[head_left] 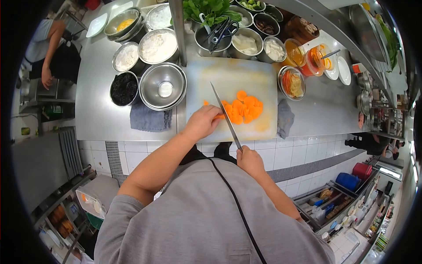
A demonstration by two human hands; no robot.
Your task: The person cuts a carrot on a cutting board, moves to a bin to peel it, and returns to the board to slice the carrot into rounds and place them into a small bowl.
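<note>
My left hand (204,122) is closed over a carrot piece (219,116) on the white cutting board (202,75); the fingers hide most of the carrot. In my right hand (251,161) is the handle of a long kitchen knife (230,125). Its blade slants away to the upper left, just right of my left fingertips, with the tip over the middle of the board. Thin round carrot slices (243,107) lie in a loose heap to the right of the blade. One small carrot bit (205,102) rests above my left hand.
Left of the board stand nested metal bowls (153,95), a bowl of black shreds (124,89) and a folded grey cloth (150,118). Behind it are leafy greens (209,11) and scissors (216,37). A bowl of shredded vegetables (292,83) and another cloth (285,118) lie right. A person (50,53) stands far left.
</note>
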